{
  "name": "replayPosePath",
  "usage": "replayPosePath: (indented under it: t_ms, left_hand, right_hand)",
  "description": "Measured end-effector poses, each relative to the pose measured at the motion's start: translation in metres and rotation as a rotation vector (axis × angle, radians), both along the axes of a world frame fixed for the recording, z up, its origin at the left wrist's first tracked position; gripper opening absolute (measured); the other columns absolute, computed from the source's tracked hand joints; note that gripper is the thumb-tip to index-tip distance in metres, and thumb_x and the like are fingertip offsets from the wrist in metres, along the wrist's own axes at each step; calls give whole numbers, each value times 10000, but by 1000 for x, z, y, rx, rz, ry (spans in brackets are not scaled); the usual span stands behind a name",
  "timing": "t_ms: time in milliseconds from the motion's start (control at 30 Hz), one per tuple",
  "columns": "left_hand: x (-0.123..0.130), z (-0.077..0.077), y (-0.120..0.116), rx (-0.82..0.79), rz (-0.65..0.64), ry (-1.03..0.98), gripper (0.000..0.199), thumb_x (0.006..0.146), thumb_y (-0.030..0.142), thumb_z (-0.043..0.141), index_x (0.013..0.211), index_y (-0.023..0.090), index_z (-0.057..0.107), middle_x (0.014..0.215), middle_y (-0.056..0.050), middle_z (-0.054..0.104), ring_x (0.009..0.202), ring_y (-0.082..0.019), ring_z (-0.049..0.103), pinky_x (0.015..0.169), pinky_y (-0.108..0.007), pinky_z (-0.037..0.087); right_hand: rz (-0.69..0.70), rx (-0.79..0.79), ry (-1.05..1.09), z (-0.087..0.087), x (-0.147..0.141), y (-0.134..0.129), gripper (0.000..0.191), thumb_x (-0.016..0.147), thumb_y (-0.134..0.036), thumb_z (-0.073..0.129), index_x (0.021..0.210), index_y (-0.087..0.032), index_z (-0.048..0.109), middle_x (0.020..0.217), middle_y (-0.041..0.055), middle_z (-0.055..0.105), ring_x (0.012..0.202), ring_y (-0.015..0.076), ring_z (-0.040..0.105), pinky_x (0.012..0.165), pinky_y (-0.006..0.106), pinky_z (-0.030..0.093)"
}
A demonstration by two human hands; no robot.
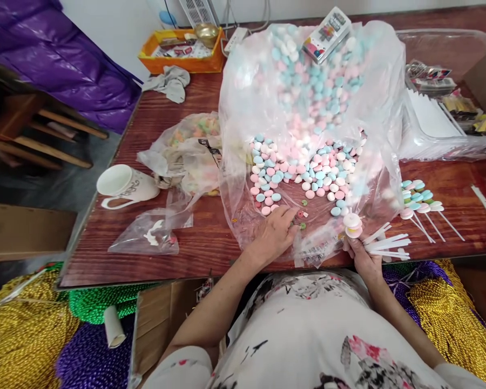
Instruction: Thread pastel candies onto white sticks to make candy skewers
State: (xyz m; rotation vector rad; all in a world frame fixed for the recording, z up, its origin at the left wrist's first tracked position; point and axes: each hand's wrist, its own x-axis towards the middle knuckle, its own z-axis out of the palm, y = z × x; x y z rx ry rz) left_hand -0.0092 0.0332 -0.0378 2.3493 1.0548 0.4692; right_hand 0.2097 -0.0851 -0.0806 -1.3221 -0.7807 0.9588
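Note:
My left hand (273, 235) rests palm down on the front of a clear plastic bag, its fingers bent but apart. Just beyond its fingertips lie small green and pink ring pieces (304, 203). Pink, blue and white candy-like discs (319, 175) spill from the open bag in front of it. My right hand (366, 262) is closed at the table's front edge around several white sticks (389, 246), which fan out to the right. Above its thumb stands a small stack of white and pink discs (352, 224); whether a stick runs through it is hidden.
Several finished-looking sticks with stacked discs (419, 199) lie at right. A clear bin (433, 148) stands behind them. A white mug (125, 183), a small plastic bag (148, 232) and a bag of coloured pieces (194, 129) are at left. An orange tray (157, 64) sits behind.

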Motion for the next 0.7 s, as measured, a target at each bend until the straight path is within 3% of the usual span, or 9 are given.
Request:
replayPosePath:
  t_ms: [100,200,267,333,433,533,700]
  left_hand:
    - [15,7,14,35,-30,-35,354,895,185,543,1246,161,582,1180,-123,626,1096,-248,591,969,-414,498]
    - [32,10,22,108,-109,53,300,918,268,575,1180,127,605,1201,-152,635,1105,-269,584,988,-439,466]
    - [41,7,22,144,-199,164,295,901,351,619,1082,119,638,1170,-161,650,1068,-280,592,1001,-466,442]
    - [44,0,19,183,-222,230,267,878,374,645,973,125,665,1150,-158,647,1062,-287,579,973,-452,451]
    - [37,-12,11,262,-261,241,150,905,237,568,880,142,680,1068,-139,654,1007,-259,573,896,-414,468]
    - [21,-17,1,302,-264,232,209,923,186,497,828,149,681,921,-123,643,923,-240,560,840,-400,470]
    - [-5,-14,-14,302,-115,276,205,902,147,498,769,140,654,844,-118,615,867,-241,525,745,-384,470]
  right_hand:
    - [-7,2,41,-1,0,-1,254,856,-417,672,765,-193,593,589,-33,495,499,96,397,457,248,339]
    - [-47,-51,62,-3,2,-7,288,802,-447,723,794,-190,594,598,-37,506,515,100,426,461,241,346]
    - [-106,-86,64,-6,5,-11,322,757,-444,767,754,-185,576,593,-37,504,526,103,444,453,236,334]
    - [-61,-102,53,-10,9,-13,310,764,-418,769,734,-178,576,598,-37,491,521,94,427,445,235,308]
    - [19,-85,36,-16,15,-13,288,802,-391,746,708,-174,581,616,-27,487,549,96,422,461,243,290]
    - [13,-119,39,-19,16,-14,295,793,-404,755,703,-172,597,632,-18,497,564,103,431,456,243,293]
    - [16,-77,46,-18,14,-13,278,805,-390,750,710,-173,605,624,-24,493,554,93,429,446,232,294]
